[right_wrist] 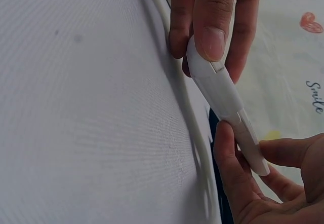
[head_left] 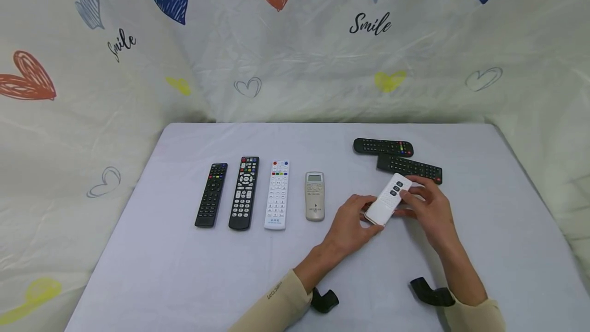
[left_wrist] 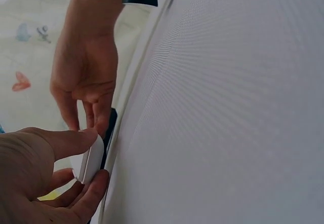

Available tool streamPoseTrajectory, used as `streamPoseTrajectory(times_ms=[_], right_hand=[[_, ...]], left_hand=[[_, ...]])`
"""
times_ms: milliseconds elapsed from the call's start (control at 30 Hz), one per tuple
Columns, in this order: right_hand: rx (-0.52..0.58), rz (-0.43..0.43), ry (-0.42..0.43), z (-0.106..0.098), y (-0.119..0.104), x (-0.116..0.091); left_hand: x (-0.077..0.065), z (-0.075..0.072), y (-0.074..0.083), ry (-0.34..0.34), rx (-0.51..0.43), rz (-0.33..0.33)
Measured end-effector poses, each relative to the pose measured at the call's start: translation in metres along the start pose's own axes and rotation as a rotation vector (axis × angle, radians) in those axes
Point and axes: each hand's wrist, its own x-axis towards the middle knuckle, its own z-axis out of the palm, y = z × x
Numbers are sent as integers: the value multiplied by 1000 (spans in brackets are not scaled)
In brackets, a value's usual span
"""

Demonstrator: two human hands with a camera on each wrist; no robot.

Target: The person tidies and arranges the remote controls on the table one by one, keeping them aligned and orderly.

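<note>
Between both hands a small white remote control [head_left: 386,204] with a few dark buttons is held at a slant above the table. My left hand [head_left: 350,225] pinches its lower end, thumb at the near edge and fingers behind. At the upper end my right hand [head_left: 430,211] grips it, the thumb on the face by the buttons. In the right wrist view the white remote [right_wrist: 223,97] shows edge-on, with fingers of both hands around its ends. The left wrist view shows only one white end of the remote [left_wrist: 91,160] beside the left thumb.
Left of the hands lie a slim black remote [head_left: 211,195], a longer black remote [head_left: 243,193], a white remote [head_left: 277,195] and a beige remote with a small screen [head_left: 315,196], in a row. Two black remotes [head_left: 382,147], [head_left: 410,167] lie behind the right hand on the white table [head_left: 184,281].
</note>
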Motion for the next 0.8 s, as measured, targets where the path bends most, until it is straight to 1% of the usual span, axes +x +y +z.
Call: streamPoseTrajectory(times_ms=[200, 400, 533, 800], right_hand=[[28, -17, -22, 5, -3, 3], [-14, -25, -40, 8, -6, 5], [-43, -24, -48, 10, -7, 6], [-38, -12, -75, 15, -11, 8]], left_hand=[[-3, -1, -1, 25, 0, -7], [-7, -1, -2, 54, 22, -4], [-9, -2, -1, 59, 20, -5], [-12, -3, -2, 77, 62, -12]])
